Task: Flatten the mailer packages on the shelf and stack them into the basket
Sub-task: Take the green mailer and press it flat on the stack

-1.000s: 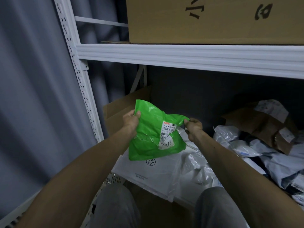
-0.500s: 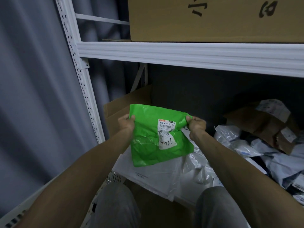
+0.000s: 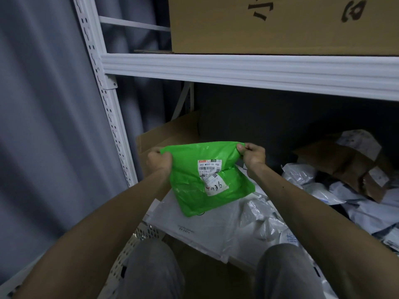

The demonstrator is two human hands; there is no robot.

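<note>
Since a second ago the green mailer's [image 3: 194,186] top edge has been drawn out straight and taut. The left hand [image 3: 158,161] pinches its left top corner. The bag hangs between and below the fingers, above the white mailers [image 3: 216,229]. The right hand [image 3: 253,156] pinches the other corner. I would pull evenly outward, then press the air downward. It looks glossy and crinkled, its shipping label [image 3: 210,171] creased.

Grey curtain [image 3: 43,126] hangs left of white metal shelving [image 3: 237,70]
</note>
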